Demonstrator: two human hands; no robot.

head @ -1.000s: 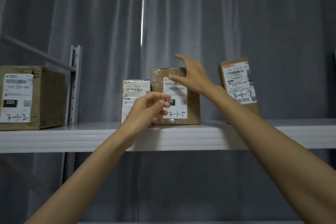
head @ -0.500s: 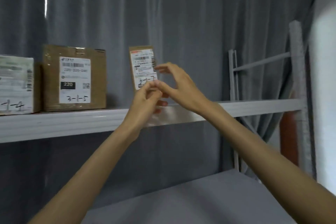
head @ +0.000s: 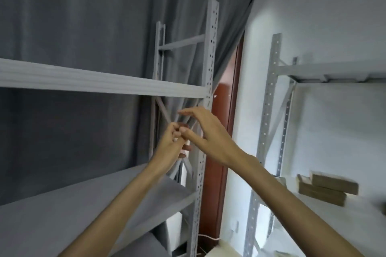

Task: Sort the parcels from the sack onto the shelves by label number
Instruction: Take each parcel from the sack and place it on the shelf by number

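Observation:
Neither hand holds a parcel. My left hand is raised in front of the grey rack's end post, its fingers curled in on themselves with nothing in them. My right hand is just to its right with fingers stretched out, and its thumb touches the left hand's fingers. Both hover between the upper shelf beam and the bare lower shelf board. A few flat brown parcels lie stacked on a second rack's shelf at the right, blurred. No sack is in view.
A dark grey curtain hangs behind the left rack. A red-brown door frame stands between the two racks, beside a white wall. The second rack's upright and upper shelf are at the right.
The view has swung right, so the labelled boxes on the upper shelf have left the frame. Both hands have come away from those boxes and stay close together in the air.

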